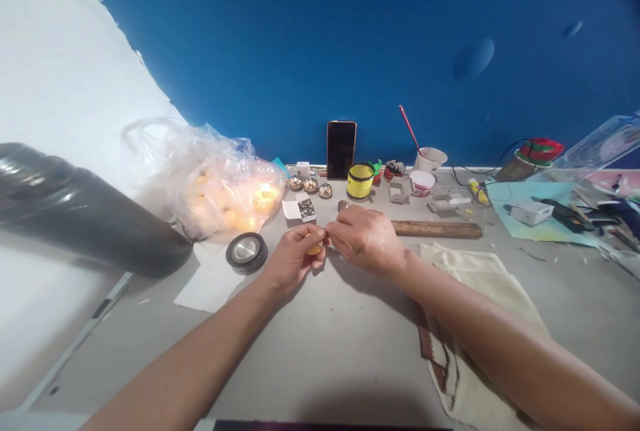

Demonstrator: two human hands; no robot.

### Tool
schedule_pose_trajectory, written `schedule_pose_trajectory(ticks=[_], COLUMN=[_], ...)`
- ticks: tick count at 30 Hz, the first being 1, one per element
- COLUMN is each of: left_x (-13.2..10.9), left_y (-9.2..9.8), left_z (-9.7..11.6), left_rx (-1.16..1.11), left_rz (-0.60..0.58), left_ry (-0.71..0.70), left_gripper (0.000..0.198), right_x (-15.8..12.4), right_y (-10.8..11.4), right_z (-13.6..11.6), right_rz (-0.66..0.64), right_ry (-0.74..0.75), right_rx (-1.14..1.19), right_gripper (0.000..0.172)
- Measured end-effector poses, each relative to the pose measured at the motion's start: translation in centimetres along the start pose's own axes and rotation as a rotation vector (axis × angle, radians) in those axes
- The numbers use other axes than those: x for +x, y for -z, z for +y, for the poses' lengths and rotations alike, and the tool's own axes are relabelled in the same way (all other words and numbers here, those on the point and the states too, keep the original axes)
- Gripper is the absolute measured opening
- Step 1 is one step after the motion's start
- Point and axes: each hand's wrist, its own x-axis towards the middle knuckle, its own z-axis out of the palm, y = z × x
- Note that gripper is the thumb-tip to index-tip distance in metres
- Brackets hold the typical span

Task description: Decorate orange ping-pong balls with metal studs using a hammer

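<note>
Near the middle of the table, my left hand (296,254) is closed round a small yellow ball-like piece (315,244), partly hidden by the fingers. Right beside it, my right hand (365,238) pinches at the top of that piece; whatever its fingertips hold is too small to make out. Behind the hands lies an open small white box (307,210) with shiny dark bits in it. Several shiny metallic balls (311,185) sit further back. A wooden-handled tool (437,229) extends behind my right hand, its near end partly hidden.
A dark cylinder (90,211) and a plastic bag of glowing yellow things (225,198) stand left. A round black lid (247,251) is nearby. Behind are a phone (341,150), yellow cup (360,182) and white cup (430,159). A cloth (480,324) lies under my right forearm.
</note>
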Motion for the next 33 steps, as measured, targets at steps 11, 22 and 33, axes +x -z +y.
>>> schedule_pose_trajectory(ticks=[11,22,33], left_x=[-0.2,-0.4,-0.3], left_y=[0.4,0.1,0.2], left_z=[0.3,0.8,0.9], left_rx=[0.445,-0.012,-0.219], left_rz=[0.209,-0.083,-0.076], left_ry=[-0.145,0.131,0.165], left_gripper=[0.020,0.021,0.019], right_x=[-0.6,-0.6,-0.8], right_y=[-0.2,-0.3,0.0], right_z=[-0.4,-0.1,1.0], right_rz=[0.000,0.069,0.027], right_ry=[-0.356,-0.283,-0.483], right_rx=[0.793,1.019,1.204], right_gripper=[0.019,0.012,0.021])
